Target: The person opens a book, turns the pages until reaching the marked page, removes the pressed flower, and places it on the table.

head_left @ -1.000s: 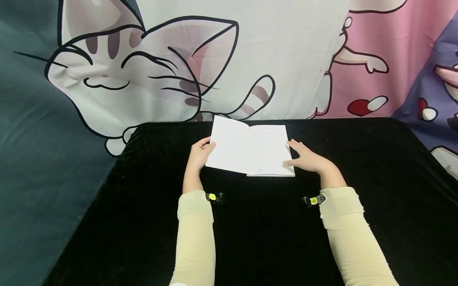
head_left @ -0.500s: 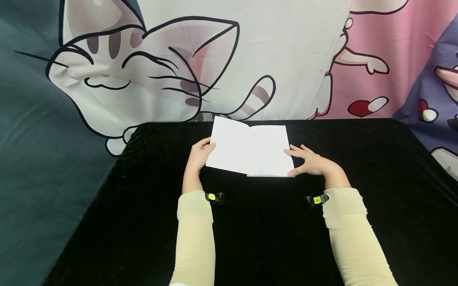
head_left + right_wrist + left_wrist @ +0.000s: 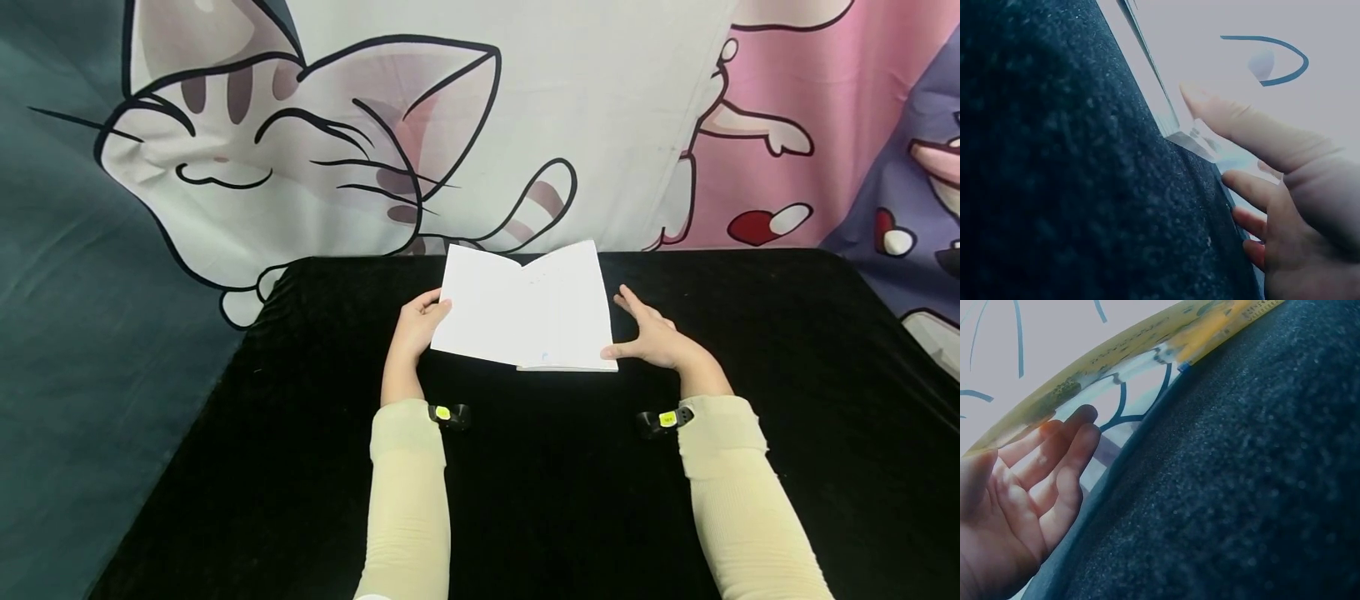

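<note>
A book with nearly blank white pages [image 3: 487,308] lies open on the black cloth. My left hand [image 3: 415,327] pinches the edge of its left side, thumb on top and fingers beneath. The left wrist view shows the cover's yellow printed underside [image 3: 1129,347] lifted off the cloth above the left hand [image 3: 1029,506]. At the lower right corner, the thumb of my right hand [image 3: 654,340] touches the page while the other fingers spread out beyond the edge. The top of the right page [image 3: 577,267] stands raised. In the right wrist view, the thumb [image 3: 1235,122] lies along the thick page block [image 3: 1154,81].
Black cloth [image 3: 555,500] covers the table around the book. Behind its far edge hangs a curtain [image 3: 615,108] printed with cartoon cats. A small black camera with a yellow label sits at each wrist, the left camera [image 3: 450,415] and right camera [image 3: 660,422].
My right hand slid toward the lower right corner, then its fingers spread upward off the page edge. The right page's top corner has risen. The left hand stays where it was.
</note>
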Action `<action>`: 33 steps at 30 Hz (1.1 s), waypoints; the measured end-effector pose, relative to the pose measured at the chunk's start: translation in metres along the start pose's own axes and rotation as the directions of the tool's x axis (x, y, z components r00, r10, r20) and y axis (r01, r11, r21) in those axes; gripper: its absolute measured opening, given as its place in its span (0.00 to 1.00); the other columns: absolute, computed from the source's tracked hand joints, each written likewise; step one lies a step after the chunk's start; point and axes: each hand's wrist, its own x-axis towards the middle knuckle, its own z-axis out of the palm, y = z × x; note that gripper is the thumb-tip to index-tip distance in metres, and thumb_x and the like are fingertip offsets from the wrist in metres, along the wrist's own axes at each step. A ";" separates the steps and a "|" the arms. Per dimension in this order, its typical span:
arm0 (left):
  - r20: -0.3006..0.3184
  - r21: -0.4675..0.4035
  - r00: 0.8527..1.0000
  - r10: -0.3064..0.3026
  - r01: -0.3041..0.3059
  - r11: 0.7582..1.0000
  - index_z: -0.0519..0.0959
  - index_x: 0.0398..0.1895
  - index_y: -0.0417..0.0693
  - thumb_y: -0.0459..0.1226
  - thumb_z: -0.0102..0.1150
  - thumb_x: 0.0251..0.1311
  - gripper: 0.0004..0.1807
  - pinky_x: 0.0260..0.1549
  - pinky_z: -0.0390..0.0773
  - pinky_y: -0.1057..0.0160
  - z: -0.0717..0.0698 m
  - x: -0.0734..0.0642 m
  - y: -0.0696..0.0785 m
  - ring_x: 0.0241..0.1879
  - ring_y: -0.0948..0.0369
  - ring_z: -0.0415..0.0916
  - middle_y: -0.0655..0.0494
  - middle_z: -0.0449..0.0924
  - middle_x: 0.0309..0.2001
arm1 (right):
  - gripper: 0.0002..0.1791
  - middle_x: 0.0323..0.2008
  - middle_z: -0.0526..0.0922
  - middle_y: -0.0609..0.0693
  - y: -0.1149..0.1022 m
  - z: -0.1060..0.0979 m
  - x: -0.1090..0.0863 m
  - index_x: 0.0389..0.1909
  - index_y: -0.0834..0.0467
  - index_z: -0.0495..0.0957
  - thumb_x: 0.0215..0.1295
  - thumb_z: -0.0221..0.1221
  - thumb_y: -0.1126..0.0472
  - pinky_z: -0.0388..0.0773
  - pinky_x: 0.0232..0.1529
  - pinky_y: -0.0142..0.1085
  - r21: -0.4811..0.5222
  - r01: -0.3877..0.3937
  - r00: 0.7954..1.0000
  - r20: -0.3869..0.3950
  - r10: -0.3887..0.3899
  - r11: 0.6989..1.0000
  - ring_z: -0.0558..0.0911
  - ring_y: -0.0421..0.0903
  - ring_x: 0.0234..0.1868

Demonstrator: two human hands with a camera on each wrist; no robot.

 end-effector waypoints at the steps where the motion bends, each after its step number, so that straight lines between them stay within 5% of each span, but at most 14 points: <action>1: 0.000 -0.001 1.000 -0.002 0.002 1.000 0.72 0.60 0.46 0.40 0.54 0.63 0.21 0.31 0.77 0.62 0.000 0.000 0.000 0.35 0.58 0.79 0.45 0.80 0.46 | 0.63 0.72 0.43 0.57 0.000 0.000 0.001 0.73 0.54 0.36 0.46 0.68 0.41 0.38 0.57 0.68 0.006 0.000 1.000 0.002 0.000 1.000 0.40 0.62 0.69; 9: -0.003 0.002 1.000 -0.017 0.017 1.000 0.72 0.60 0.47 0.40 0.54 0.63 0.21 0.31 0.77 0.63 -0.001 0.000 0.000 0.34 0.59 0.78 0.46 0.80 0.47 | 0.55 0.72 0.36 0.56 -0.010 -0.003 0.000 0.73 0.51 0.45 0.49 0.68 0.48 0.33 0.59 0.67 0.180 0.089 0.993 0.066 -0.102 0.980 0.29 0.56 0.70; 14: -0.002 0.001 1.000 -0.024 0.024 1.000 0.72 0.60 0.48 0.41 0.54 0.63 0.21 0.31 0.77 0.62 0.000 0.000 0.000 0.35 0.58 0.78 0.47 0.80 0.46 | 0.56 0.71 0.42 0.61 -0.033 -0.001 -0.003 0.72 0.53 0.44 0.48 0.69 0.50 0.36 0.61 0.63 0.219 0.119 0.981 0.123 -0.149 0.968 0.39 0.60 0.70; 18: -0.003 -0.001 1.000 -0.023 0.023 1.000 0.72 0.59 0.48 0.41 0.54 0.63 0.21 0.31 0.77 0.62 0.000 0.000 0.000 0.34 0.58 0.78 0.46 0.80 0.46 | 0.51 0.64 0.57 0.60 -0.052 0.011 0.000 0.69 0.57 0.50 0.48 0.70 0.53 0.54 0.59 0.56 0.282 0.184 0.956 0.171 -0.237 0.942 0.58 0.58 0.61; 25: 0.002 -0.003 1.000 -0.014 0.014 1.000 0.72 0.59 0.47 0.40 0.54 0.63 0.21 0.30 0.77 0.63 0.000 -0.001 0.000 0.33 0.59 0.78 0.46 0.80 0.47 | 0.55 0.72 0.42 0.53 -0.075 0.037 0.011 0.73 0.53 0.41 0.52 0.68 0.59 0.47 0.62 0.52 0.417 0.280 0.904 0.190 -0.383 0.865 0.48 0.51 0.67; 33: -0.005 -0.036 1.000 -0.008 0.008 0.999 0.73 0.59 0.47 0.40 0.55 0.62 0.21 0.29 0.76 0.66 0.000 0.001 -0.001 0.31 0.61 0.78 0.45 0.80 0.46 | 0.42 0.70 0.46 0.56 -0.085 0.051 0.010 0.72 0.53 0.50 0.59 0.59 0.57 0.56 0.59 0.51 0.341 0.285 0.888 0.259 -0.381 0.896 0.54 0.54 0.63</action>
